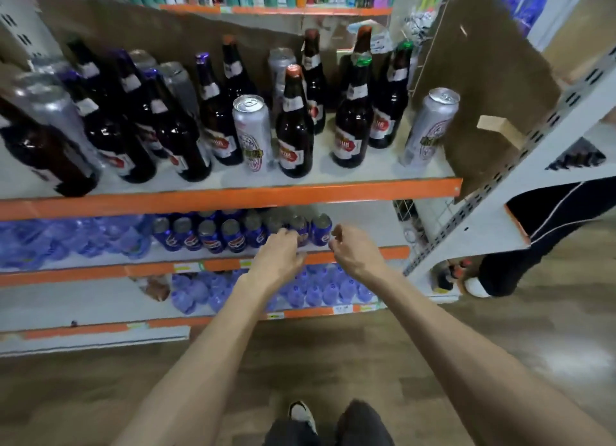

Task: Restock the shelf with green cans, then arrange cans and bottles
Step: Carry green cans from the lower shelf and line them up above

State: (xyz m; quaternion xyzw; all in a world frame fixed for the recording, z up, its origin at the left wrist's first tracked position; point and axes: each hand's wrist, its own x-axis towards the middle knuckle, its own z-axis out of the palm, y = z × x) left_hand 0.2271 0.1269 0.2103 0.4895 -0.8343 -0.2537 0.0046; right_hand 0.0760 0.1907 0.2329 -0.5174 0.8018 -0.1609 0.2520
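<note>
Blue cans (pixel 233 234) stand in rows on the second shelf (pixel 100 272). My left hand (pixel 280 255) reaches to the front of that row, fingers loosely bent just before a blue can (pixel 301 227), with nothing visibly in its grasp. My right hand (pixel 356 250) hovers beside it near the rightmost blue can (pixel 321 229), fingers loosely curled and holding nothing. On the shelf above, brown bottles (pixel 295 129) stand mixed with tall silver cans (pixel 251 129); another silver can (pixel 430 125) stands alone at the right end. No green can is in view.
Packs of blue water bottles (pixel 66 239) fill the left of the second shelf, with more packs (pixel 320 289) on the shelf below. A grey upright (pixel 500 192) bounds the right side. Another person's leg (pixel 540 232) stands behind it. My feet (pixel 303 415) are on the wooden floor.
</note>
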